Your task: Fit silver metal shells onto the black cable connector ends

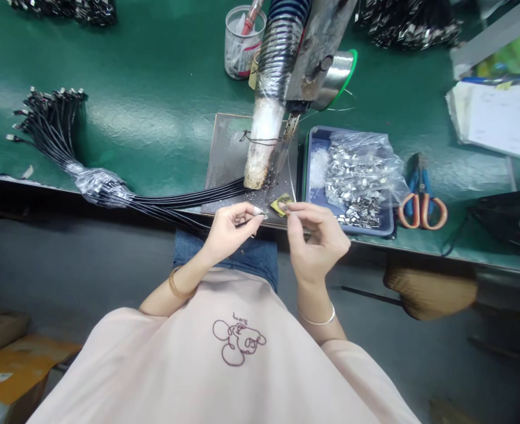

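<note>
My left hand [229,231] is closed in a pinch on the end of a black cable [246,221] at the bench's front edge. That cable belongs to a bundle of black cables [171,201] wrapped in clear film, running left across the green bench. My right hand [313,234] is closed too, its fingertips pinching a small metal part [290,210] close to the cable end. Both hands meet just below the tip of a soldering fixture [264,147] on a grey metal plate [224,159].
A blue tray [309,159] holds a plastic bag of small metal shells [357,182] right of the plate. Orange-handled scissors [421,203] lie further right. A clear cup [239,44], a solder spool [341,70] and more cable piles [410,23] sit at the back. Papers [498,118] lie far right.
</note>
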The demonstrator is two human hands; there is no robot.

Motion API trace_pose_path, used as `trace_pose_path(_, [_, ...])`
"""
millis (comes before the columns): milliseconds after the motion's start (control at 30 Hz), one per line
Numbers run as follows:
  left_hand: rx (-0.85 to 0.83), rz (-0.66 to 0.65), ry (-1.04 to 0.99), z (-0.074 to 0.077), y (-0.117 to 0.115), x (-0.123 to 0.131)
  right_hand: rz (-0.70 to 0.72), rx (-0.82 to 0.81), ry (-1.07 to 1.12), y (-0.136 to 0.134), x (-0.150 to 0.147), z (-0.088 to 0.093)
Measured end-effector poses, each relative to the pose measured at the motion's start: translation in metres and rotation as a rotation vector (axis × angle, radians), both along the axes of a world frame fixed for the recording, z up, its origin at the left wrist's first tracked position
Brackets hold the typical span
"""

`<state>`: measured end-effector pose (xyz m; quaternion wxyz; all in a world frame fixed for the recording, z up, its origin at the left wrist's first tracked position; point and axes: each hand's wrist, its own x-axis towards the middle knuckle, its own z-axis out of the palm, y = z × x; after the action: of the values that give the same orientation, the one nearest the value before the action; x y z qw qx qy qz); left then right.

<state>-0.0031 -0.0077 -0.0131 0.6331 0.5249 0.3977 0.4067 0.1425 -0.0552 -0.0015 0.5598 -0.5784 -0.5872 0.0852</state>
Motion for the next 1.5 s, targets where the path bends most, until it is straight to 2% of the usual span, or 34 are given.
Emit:
trace_pose_path(67, [0.017,0.01,-0.011,0.001,0.0,0.0,0.002,-0.096,0.088,0.002,0.002,0.0])
trace_pose_path(167, [0.07,0.015,-0.002,0.002,0.0,-0.001,0.156,-0.246,0.178,0.006,0.004,0.0])
trace_pose_path(267, [0.173,0.027,0.064,0.002,0.0,-0.002,0.203,-0.279,0.248,0.008,0.005,-0.002])
trace_pose_path(400, [0.39,0.022,0.183,0.002,0.0,-0.005,0.218,-0.306,0.284,0.007,0.005,-0.004])
trace_pose_path(500, [0.442,-0.016,0.2,0.004,-0.002,-0.006,0.211,-0.282,0.261,0.004,0.001,-0.004])
trace_pose_path(567, [0.38,-0.049,0.186,0.006,-0.003,-0.005,0.151,-0.21,0.184,0.001,-0.003,-0.005])
trace_pose_path(667, [0.172,-0.101,0.07,0.007,-0.003,-0.006,0.05,-0.087,0.018,-0.003,-0.009,-0.007])
trace_pose_path(767, [-0.012,-0.115,-0.067,0.007,0.0,-0.008,0.018,-0.069,0.041,-0.004,-0.01,-0.009])
trace_pose_path(833, [-0.067,-0.105,-0.097,0.007,0.004,-0.008,-0.005,-0.019,0.066,-0.005,-0.008,-0.009])
trace_pose_path(1000, [-0.085,-0.084,-0.124,0.007,0.01,-0.006,0.047,0.171,-0.245,-0.005,-0.005,-0.005])
trace_pose_path(1200, [-0.082,-0.071,-0.145,0.005,0.013,-0.002,0.062,0.024,-0.054,0.001,-0.002,-0.008])
trace_pose_path(1500, [-0.107,-0.026,-0.151,0.006,0.015,0.001,0.07,0.116,-0.294,0.006,0.001,-0.007])
